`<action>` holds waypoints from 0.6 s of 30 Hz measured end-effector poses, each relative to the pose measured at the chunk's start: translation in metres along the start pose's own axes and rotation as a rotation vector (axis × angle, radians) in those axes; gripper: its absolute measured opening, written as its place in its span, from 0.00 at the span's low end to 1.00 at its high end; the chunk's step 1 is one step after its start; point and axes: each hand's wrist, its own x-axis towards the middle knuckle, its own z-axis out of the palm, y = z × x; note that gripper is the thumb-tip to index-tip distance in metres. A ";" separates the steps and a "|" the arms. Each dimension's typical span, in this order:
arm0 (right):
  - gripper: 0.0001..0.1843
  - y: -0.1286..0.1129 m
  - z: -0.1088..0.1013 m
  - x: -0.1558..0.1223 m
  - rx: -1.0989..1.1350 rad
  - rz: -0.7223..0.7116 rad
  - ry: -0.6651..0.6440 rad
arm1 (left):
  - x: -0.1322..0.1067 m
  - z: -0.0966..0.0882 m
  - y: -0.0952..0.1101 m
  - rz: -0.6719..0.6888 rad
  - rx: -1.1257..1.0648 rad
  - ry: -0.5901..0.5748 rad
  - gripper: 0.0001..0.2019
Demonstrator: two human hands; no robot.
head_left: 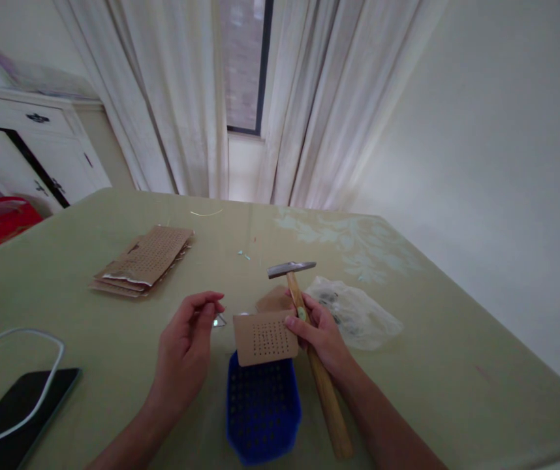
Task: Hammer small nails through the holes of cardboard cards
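Observation:
My right hand (322, 333) grips the wooden handle of a hammer (326, 398), whose metal head points away from me. Between the same thumb and fingers is a small brown card (260, 339) with rows of small holes. The card stands tilted over the far end of a blue perforated plastic basket (232, 408). To the left, my left hand (186, 346) is raised with its fingers curled together. Beside its fingertips is a small shiny triangular piece (219, 320); whether the fingers hold it is unclear. Another brown piece (277, 298) lies partly hidden behind the card.
A stack of perforated brown cards (150, 256) lies at the back left. Right of the hammer sits a crumpled clear plastic bag (363, 316) with small dark items inside. A dark tablet (10, 414) and white cable (57, 356) are front left; tiny scraps (244, 254) lie farther back.

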 end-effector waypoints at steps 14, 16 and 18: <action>0.34 -0.005 -0.006 0.000 -0.058 0.015 -0.122 | 0.008 -0.003 -0.001 -0.070 -0.111 -0.128 0.15; 0.34 -0.003 -0.005 0.000 -0.069 0.022 -0.140 | 0.009 -0.004 0.002 -0.101 -0.095 -0.147 0.16; 0.34 -0.001 -0.005 0.000 -0.079 0.026 -0.142 | 0.009 -0.005 0.004 -0.119 -0.080 -0.177 0.16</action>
